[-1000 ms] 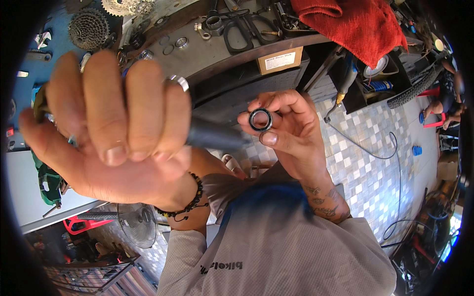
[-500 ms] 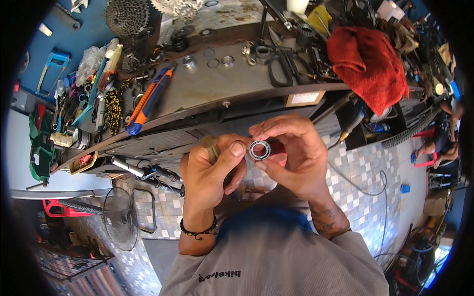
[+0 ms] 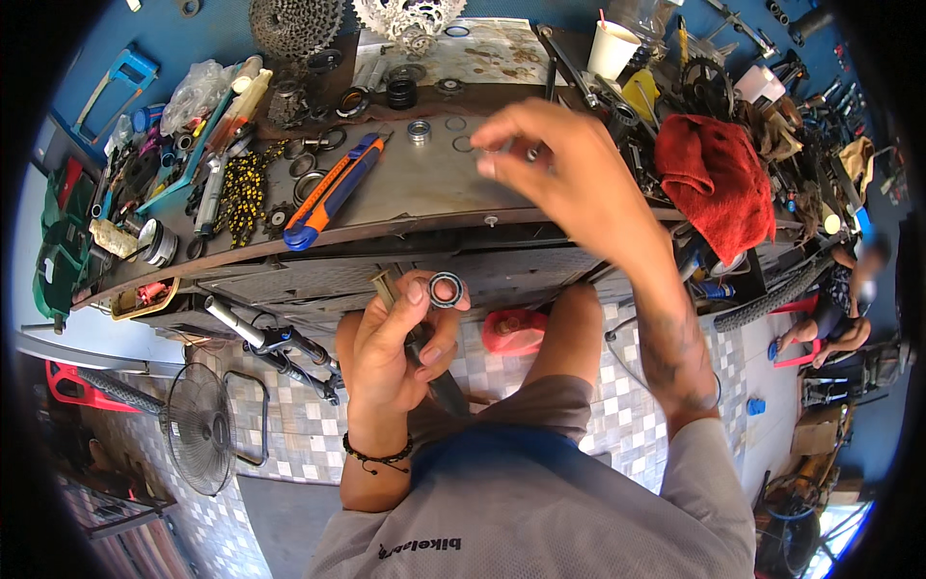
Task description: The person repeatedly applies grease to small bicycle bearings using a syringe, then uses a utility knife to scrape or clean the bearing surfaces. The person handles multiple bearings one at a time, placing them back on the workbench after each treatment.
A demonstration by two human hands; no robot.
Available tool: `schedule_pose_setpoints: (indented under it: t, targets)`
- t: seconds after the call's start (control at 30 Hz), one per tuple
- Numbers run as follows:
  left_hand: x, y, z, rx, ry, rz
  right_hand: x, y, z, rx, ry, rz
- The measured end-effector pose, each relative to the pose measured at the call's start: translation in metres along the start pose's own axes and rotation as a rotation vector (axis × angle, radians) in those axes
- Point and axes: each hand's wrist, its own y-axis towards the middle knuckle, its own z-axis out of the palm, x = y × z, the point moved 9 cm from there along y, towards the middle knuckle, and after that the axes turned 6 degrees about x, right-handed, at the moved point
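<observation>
My left hand is closed, pinching a metal ring-shaped bearing between thumb and fingers. The same hand also grips a brownish-metal, rod-like piece whose flared end sticks up beside the thumb. Above the bench my right hand reaches forward, thumb and index finger apart, slightly blurred. Something small and shiny shows near its curled fingers, too unclear to name. Just left of those fingertips lie two thin rings, with another small bearing beyond them.
On the metal-topped bench lie an orange-and-blue utility knife, a yellow-black chain and a red cloth. A white cup and cassette stand farther back. Below left are a bicycle fork and a fan.
My right hand has left the bearing in my left hand and moved forward over the bench. My left hand keeps the bearing, a little lower and to the left. The view has shifted.
</observation>
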Motion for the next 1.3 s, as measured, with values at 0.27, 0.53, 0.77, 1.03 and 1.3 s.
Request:
schedule_pose_setpoints:
  t: [0.27,0.53,0.77,1.03,1.3]
  targets:
    - [-0.017,-0.008,-0.002,0.019,-0.016,0.071,-0.067,0.100,0.028,0.280,-0.409,0.256]
    - [-0.022,-0.008,-0.004,0.035,0.010,0.087,-0.091,0.114,0.045,0.428,-0.174,0.352]
    - [-0.023,-0.004,-0.001,0.008,0.025,0.090,-0.092,0.113,0.046,0.466,-0.154,0.396]
    - [-0.026,0.000,0.007,-0.040,0.065,0.119,-0.057,0.103,0.031,0.258,0.000,0.215]
    - [-0.036,0.005,0.006,-0.201,0.018,0.229,0.047,0.012,0.031,-0.071,0.288,-0.080]
